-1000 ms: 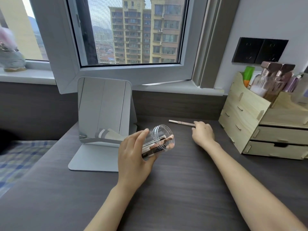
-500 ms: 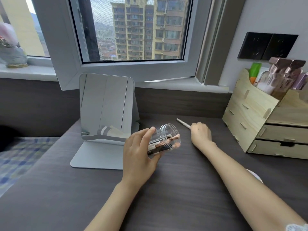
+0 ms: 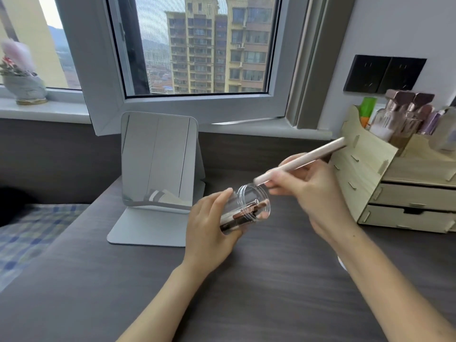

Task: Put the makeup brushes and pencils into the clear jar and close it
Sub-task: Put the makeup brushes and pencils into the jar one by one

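Observation:
My left hand (image 3: 209,228) grips the clear jar (image 3: 249,206), which is tilted with its open mouth facing up and to the right. Rose-gold and dark brushes or pencils (image 3: 246,211) lie inside it. My right hand (image 3: 313,193) holds a pale pink pencil (image 3: 301,160) slanted in the air, its lower end just above the jar's rim. No lid on the jar. A sliver of something white (image 3: 341,264) shows on the table behind my right forearm.
A standing mirror (image 3: 158,159) is left of the jar on the dark wood table (image 3: 259,280). A wooden drawer organiser (image 3: 399,183) with bottles stands at the right. An open window frame (image 3: 192,104) hangs over the sill behind.
My right hand has picked the pink pencil off the table and brought it back to the jar's mouth. The left hand keeps the jar tilted in about the same place.

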A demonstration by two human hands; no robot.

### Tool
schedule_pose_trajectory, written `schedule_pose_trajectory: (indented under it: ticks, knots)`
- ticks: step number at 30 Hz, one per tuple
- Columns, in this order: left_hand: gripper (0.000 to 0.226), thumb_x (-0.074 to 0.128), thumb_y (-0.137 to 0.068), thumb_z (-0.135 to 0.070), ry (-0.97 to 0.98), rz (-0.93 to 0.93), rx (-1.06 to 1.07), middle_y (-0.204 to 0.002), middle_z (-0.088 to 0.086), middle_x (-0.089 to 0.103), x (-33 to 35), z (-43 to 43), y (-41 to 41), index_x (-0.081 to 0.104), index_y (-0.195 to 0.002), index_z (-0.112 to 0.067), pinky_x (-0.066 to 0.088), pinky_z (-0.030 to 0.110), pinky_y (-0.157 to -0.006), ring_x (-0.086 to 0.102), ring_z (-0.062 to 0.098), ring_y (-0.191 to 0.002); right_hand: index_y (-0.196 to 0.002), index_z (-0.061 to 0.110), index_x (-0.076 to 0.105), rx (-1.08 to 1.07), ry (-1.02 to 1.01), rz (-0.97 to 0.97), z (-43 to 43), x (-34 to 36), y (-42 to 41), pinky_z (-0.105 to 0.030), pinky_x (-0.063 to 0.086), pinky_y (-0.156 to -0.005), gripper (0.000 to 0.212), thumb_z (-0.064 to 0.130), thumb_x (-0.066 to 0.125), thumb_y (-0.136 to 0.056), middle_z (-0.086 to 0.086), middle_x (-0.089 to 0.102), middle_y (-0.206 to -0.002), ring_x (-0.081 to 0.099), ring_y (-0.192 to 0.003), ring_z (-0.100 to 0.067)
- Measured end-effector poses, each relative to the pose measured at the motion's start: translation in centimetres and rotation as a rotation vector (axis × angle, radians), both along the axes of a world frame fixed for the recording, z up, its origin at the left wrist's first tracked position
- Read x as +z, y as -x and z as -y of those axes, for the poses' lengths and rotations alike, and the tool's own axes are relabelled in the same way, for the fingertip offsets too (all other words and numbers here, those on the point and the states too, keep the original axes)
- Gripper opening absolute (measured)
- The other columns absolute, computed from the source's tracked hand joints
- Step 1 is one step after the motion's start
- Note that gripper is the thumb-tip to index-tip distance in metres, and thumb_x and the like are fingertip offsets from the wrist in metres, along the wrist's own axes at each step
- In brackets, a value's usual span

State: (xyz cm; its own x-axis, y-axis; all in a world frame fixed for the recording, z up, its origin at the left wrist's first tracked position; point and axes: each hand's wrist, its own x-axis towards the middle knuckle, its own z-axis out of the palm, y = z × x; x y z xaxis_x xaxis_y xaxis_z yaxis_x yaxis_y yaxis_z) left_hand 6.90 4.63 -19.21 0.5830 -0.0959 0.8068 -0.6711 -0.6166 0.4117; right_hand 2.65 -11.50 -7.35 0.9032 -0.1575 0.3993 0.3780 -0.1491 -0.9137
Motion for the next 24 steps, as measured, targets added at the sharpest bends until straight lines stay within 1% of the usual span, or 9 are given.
schedule_pose_trajectory:
  ticks: [3,6,9,12,15,18,21,23,24]
  knots:
    - [0.076,0.082,-0.058,-0.029,0.01,-0.002,0.023,-0.115,0.001,0.061,-0.1,-0.2,0.0,0.047,-0.124,-0.018,0.034,0.019,-0.09,0.049,0.012,-0.105,-0.068,0.012,0.069,-0.076,0.26,-0.045,-0.7,-0.6,-0.4,-0.021,0.05,-0.053,0.009,0.014,0.077,-0.071,-0.002,0.07,-0.068,0.063,-0.061,-0.004]
    - [0.083,0.088,-0.054,-0.023,0.082,-0.054,0.058,-0.114,0.001,0.062,-0.1,-0.4,-0.1,0.046,-0.126,-0.022,0.033,0.017,-0.089,0.049,0.012,-0.104,-0.061,0.017,0.071,-0.05,0.248,-0.061,-0.8,-0.7,-0.4,-0.009,0.039,-0.046,0.012,0.013,0.079,-0.069,0.011,0.064,-0.06,0.056,-0.051,0.005]
    - [0.084,0.089,-0.053,-0.02,0.094,-0.058,0.055,-0.113,0.001,0.062,-0.1,-0.4,-0.2,0.045,-0.125,-0.021,0.032,0.016,-0.088,0.049,0.012,-0.103,-0.059,0.021,0.072,-0.054,0.368,-0.075,-1.2,-1.1,-0.8,-0.023,0.05,-0.057,0.014,0.018,0.077,-0.071,0.009,0.07,-0.061,0.063,-0.059,0.0]
    - [0.084,0.088,-0.053,-0.02,0.037,-0.031,0.025,-0.113,0.003,0.062,-0.1,-0.3,-0.1,0.045,-0.125,-0.019,0.031,0.017,-0.089,0.047,0.012,-0.104,-0.075,0.017,0.071,-0.067,0.401,-0.111,-1.7,-1.4,-1.6,-0.034,0.056,-0.064,0.006,0.023,0.074,-0.074,-0.003,0.073,-0.066,0.069,-0.061,-0.012]
    - [0.085,0.088,-0.053,-0.021,0.001,-0.017,0.013,-0.114,0.003,0.062,-0.1,-0.3,0.0,0.045,-0.125,-0.018,0.031,0.018,-0.089,0.047,0.012,-0.104,-0.083,0.009,0.066,-0.067,0.336,-0.143,-1.6,-1.4,-2.3,-0.031,0.052,-0.056,0.02,0.023,0.076,-0.073,-0.009,0.069,-0.07,0.064,-0.053,-0.014]
    - [0.085,0.089,-0.052,-0.019,0.025,-0.025,0.025,-0.113,0.003,0.062,0.0,-0.3,-0.1,0.045,-0.125,-0.019,0.032,0.02,-0.089,0.047,0.012,-0.105,-0.077,0.008,0.068,-0.057,0.308,-0.144,-1.1,-1.4,-2.4,-0.018,0.046,-0.052,0.013,0.02,0.075,-0.076,-0.003,0.065,-0.064,0.057,-0.052,-0.006]
    - [0.084,0.088,-0.053,-0.021,0.082,-0.063,0.03,-0.114,-0.008,0.056,0.0,-0.4,0.0,0.045,-0.126,-0.022,0.036,0.026,-0.089,0.047,0.008,-0.106,-0.073,0.011,0.069,-0.095,0.28,-0.11,0.3,-1.8,-1.8,-0.01,0.041,-0.05,0.011,0.019,0.069,-0.082,0.002,0.064,-0.06,0.052,-0.048,0.004]
    - [0.083,0.088,-0.054,-0.02,0.139,-0.099,0.02,-0.113,-0.013,0.051,0.1,-0.4,0.2,0.048,-0.127,-0.02,0.036,0.024,-0.087,0.044,-0.001,-0.104,-0.074,0.014,0.07,-0.202,0.367,-0.116,2.6,-2.5,-1.2,-0.016,0.042,-0.055,0.015,0.025,0.065,-0.084,0.003,0.066,-0.063,0.053,-0.049,0.004]
    - [0.082,0.088,-0.054,-0.019,0.17,-0.117,0.016,-0.112,-0.015,0.051,0.2,-0.4,0.2,0.05,-0.127,-0.018,0.036,0.02,-0.085,0.042,-0.003,-0.102,-0.078,0.018,0.07,-0.265,0.491,-0.156,4.3,-3.1,-0.8,-0.022,0.046,-0.061,0.015,0.031,0.064,-0.083,0.004,0.068,-0.07,0.057,-0.059,0.002]
